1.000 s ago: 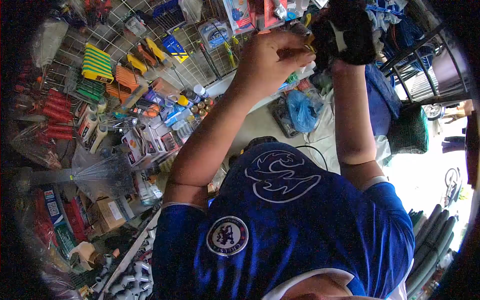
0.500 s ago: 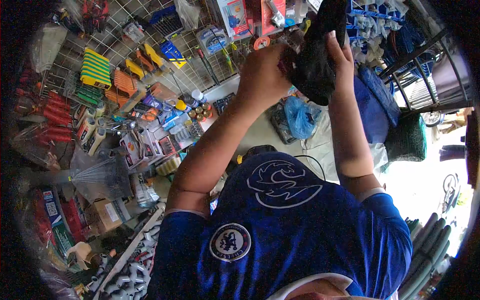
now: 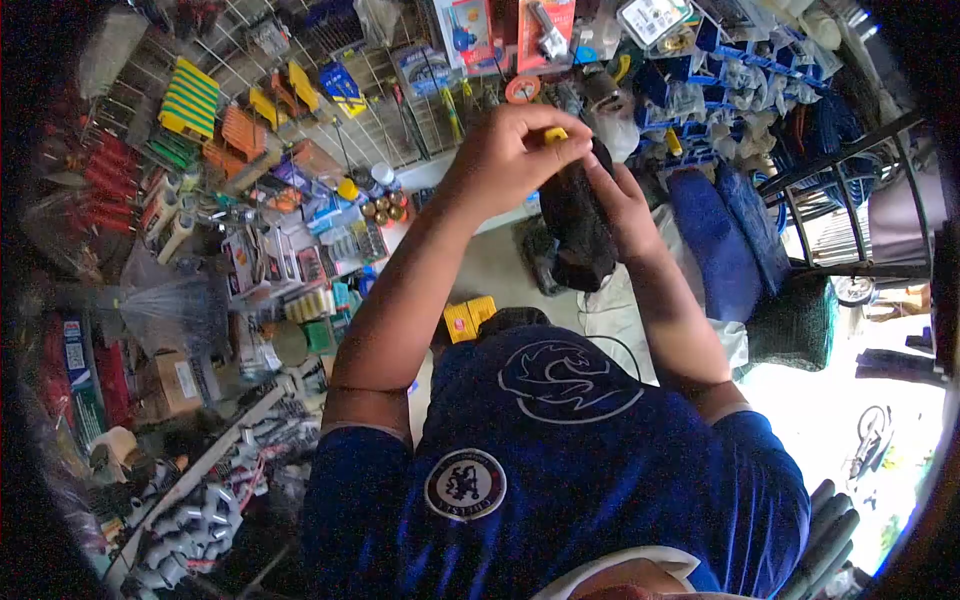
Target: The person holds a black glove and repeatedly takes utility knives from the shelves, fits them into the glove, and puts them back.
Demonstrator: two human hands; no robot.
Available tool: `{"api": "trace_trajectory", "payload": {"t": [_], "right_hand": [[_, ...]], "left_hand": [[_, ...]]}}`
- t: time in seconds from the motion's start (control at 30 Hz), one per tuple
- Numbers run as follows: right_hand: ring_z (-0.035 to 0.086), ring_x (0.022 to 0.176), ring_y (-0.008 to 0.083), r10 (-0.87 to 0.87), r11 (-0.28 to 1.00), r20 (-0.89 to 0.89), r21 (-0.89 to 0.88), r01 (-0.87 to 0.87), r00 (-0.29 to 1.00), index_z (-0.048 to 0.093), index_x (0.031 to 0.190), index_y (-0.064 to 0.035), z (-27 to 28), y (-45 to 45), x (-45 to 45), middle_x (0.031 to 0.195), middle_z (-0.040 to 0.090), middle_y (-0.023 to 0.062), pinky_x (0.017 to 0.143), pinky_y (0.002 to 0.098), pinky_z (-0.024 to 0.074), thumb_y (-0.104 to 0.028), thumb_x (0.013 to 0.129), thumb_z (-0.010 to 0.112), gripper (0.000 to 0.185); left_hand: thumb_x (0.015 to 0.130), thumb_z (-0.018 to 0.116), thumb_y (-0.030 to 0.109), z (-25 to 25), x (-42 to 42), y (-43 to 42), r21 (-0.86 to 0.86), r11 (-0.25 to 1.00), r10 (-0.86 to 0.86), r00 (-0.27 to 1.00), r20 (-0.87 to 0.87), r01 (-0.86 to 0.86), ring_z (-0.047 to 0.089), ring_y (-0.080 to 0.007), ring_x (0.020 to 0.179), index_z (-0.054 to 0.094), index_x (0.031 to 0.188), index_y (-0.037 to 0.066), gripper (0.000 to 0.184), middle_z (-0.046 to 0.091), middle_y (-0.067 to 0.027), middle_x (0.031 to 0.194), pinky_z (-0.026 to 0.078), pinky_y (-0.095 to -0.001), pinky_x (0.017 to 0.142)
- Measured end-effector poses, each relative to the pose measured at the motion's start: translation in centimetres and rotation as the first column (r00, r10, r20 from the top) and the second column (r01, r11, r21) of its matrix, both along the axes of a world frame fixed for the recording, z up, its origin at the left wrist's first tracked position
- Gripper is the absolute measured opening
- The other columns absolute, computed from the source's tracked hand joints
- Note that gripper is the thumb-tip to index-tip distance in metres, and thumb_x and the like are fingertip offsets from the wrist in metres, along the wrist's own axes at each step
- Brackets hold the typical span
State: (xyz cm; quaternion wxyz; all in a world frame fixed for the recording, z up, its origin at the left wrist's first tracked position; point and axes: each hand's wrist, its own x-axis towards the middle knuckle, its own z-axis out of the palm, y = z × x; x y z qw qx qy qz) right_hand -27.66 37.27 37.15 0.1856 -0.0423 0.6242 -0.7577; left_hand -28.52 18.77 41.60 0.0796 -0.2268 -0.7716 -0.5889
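A black bag, seemingly plastic, hangs below my two hands, its upper part bunched near the fingertips. My left hand is closed in a pinch at the top of this bag. A small yellow piece shows between its thumb and forefinger; I cannot tell whether it is held or lies behind. Closed on the bag's right upper edge is my right hand, its fingertips close to those of the left. What the bag contains is hidden.
Packaged tools hang on a wire rack ahead. Spray cans and boxes crowd the left side. Grey pipe fittings lie lower left. Yellow boxes stand below my hands. Blue bins and a metal frame are on the right.
Both hands have come down and nearer with the black bag, which now hangs beneath them. The fingertips have moved together at its top. The view has shifted slightly.
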Motion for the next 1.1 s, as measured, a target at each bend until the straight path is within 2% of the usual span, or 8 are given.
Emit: {"api": "trace_trajectory", "payload": {"t": [0.07,0.33,0.5,0.53,0.67,0.8,1.0,1.1], "right_hand": [[0.062,0.086,0.0127,0.287,0.957,-0.104,0.004,-0.289,0.952,0.056,0.114,-0.0004,0.3,1.3,0.0,0.097,0.065,0.0075,0.074,0.0279,0.0497,-0.023,0.091,0.065,0.033],[0.064,0.083,0.0158,0.338,0.807,-0.162,0.557,-0.197,0.927,0.061,0.109,0.0032,-4.2,-1.9,0.4,0.091,0.070,0.0109,0.076,0.0345,0.0507,-0.026,0.093,0.063,0.033],[0.062,0.082,0.0138,0.271,0.961,-0.001,0.051,-0.271,0.962,0.061,0.108,0.0038,-8.0,-7.2,1.0,0.092,0.068,0.0069,0.074,0.0309,0.0510,-0.021,0.091,0.065,0.031],[0.061,0.081,0.0128,0.281,0.959,0.028,-0.058,-0.279,0.959,0.060,0.108,0.0039,-8.8,-8.3,1.4,0.093,0.067,0.0050,0.075,0.0298,0.0506,-0.018,0.091,0.065,0.029],[0.063,0.087,0.0186,0.325,0.908,-0.304,0.366,-0.205,0.896,0.058,0.113,0.0027,-11.4,-13.9,2.2,0.099,0.067,0.0089,0.078,0.0328,0.0516,-0.015,0.087,0.065,0.031],[0.064,0.083,0.0396,0.502,0.612,-0.391,0.791,0.003,0.772,0.061,0.110,-0.0133,-12.5,-21.6,3.9,0.098,0.067,0.0171,0.071,0.0483,0.0534,-0.032,0.083,0.064,0.033],[0.065,0.075,0.0394,0.608,0.606,-0.393,0.791,-0.084,0.690,0.062,0.101,-0.0080,-14.8,-31.8,5.7,0.083,0.066,0.0191,0.063,0.0461,0.0523,-0.031,0.087,0.062,0.027],[0.065,0.083,0.0365,0.683,0.505,-0.340,0.859,-0.083,0.646,0.061,0.106,-0.0078,-18.7,-35.8,7.1,0.094,0.066,0.0177,0.070,0.0467,0.0526,-0.036,0.085,0.061,0.036]], "left_hand": [[0.084,0.072,0.017,-1.3,0.2,0.1,0.002,0.995,0.104,0.994,0.040,-0.104,0.061,-0.0078,0.079,0.070,0.093,0.002,0.018,0.069,-0.0031,0.084,0.048,-0.0232,0.071],[0.081,0.075,0.012,-9.1,3.4,-1.9,0.248,0.873,0.348,0.893,0.284,-0.419,0.062,-0.0089,0.074,0.068,0.093,0.000,0.018,0.068,-0.0046,0.085,0.050,-0.0222,0.065],[0.086,0.070,0.011,-12.0,5.5,-7.0,0.362,0.657,0.481,0.737,0.474,-0.661,0.066,-0.0118,0.077,0.066,0.093,-0.001,0.014,0.069,-0.0062,0.085,0.051,-0.0232,0.064],[0.087,0.069,0.013,-13.2,5.7,-8.3,0.453,0.551,0.463,0.709,0.533,-0.701,0.065,-0.0124,0.075,0.065,0.096,0.001,0.015,0.069,-0.0064,0.086,0.051,-0.0232,0.060],[0.088,0.069,0.025,-15.5,8.1,-12.2,0.445,0.259,0.327,0.511,0.795,-0.857,0.064,-0.0181,0.080,0.059,0.108,0.005,0.030,0.064,-0.0067,0.095,0.053,-0.0281,0.061],[0.093,0.058,0.026,-24.2,9.4,-15.2,0.728,0.079,-0.146,0.714,0.684,-0.681,0.064,-0.0202,0.080,0.061,0.102,0.002,0.026,0.065,-0.0072,0.089,0.053,-0.0350,0.076],[0.091,0.057,0.022,-22.1,14.1,-26.5,0.631,0.394,0.140,0.722,0.678,-0.669,0.064,-0.0223,0.080,0.062,0.097,0.003,0.021,0.065,-0.0090,0.088,0.054,-0.0366,0.072],[0.091,0.054,0.019,-25.4,14.4,-32.0,0.511,0.268,-0.108,0.502,0.858,-0.816,0.065,-0.0233,0.083,0.063,0.098,0.005,0.018,0.067,-0.0101,0.091,0.054,-0.0378,0.075]]}}
